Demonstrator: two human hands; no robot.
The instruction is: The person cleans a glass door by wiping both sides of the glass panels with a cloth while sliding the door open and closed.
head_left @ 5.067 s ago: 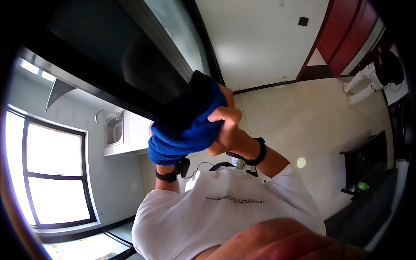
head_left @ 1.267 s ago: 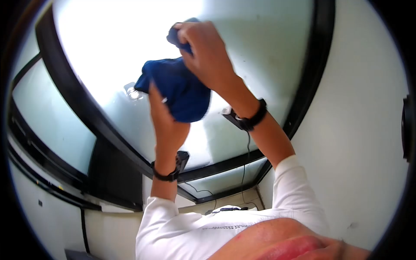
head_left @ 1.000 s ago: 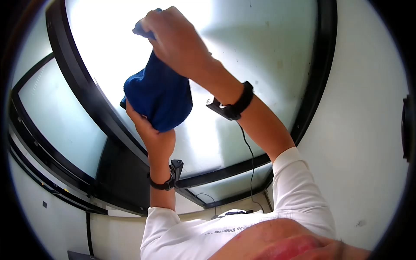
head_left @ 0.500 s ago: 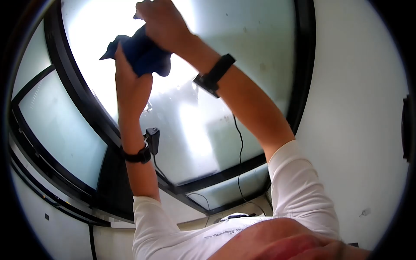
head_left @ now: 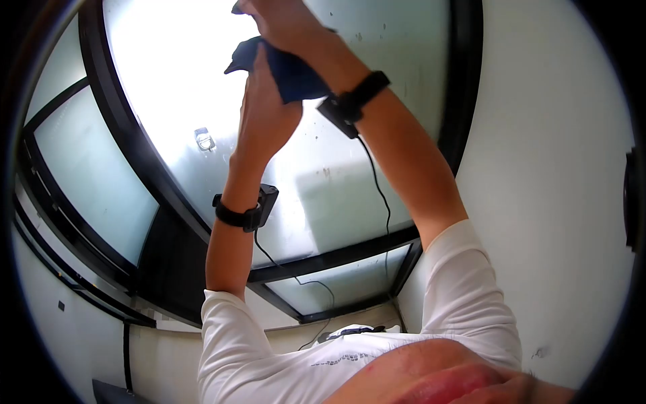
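A crumpled dark blue cloth (head_left: 294, 75) is bunched between my two hands, in front of a bright frosted glass panel (head_left: 343, 202). My left hand (head_left: 270, 114) is closed on its lower left part, the thumb lying along the fabric. Above it, my right hand (head_left: 289, 23) grips the upper part, and a dark tip of fabric shows past its fingers at the top edge. Some of the right fingers are cut off by the view. Whether the cloth touches the glass I cannot tell.
A black frame (head_left: 464, 81) borders the glass, with a white wall (head_left: 552, 168) on the right. A small clear fitting (head_left: 204, 139) sits on the glass. Black wrist straps with small boxes (head_left: 268, 198) are on both arms, with thin cables (head_left: 378, 182) hanging down. Another framed pane (head_left: 94, 182) stands left.
Both hands have moved to the right with the cloth, the right hand also slightly up. The clear fitting on the glass now shows left of my left arm.
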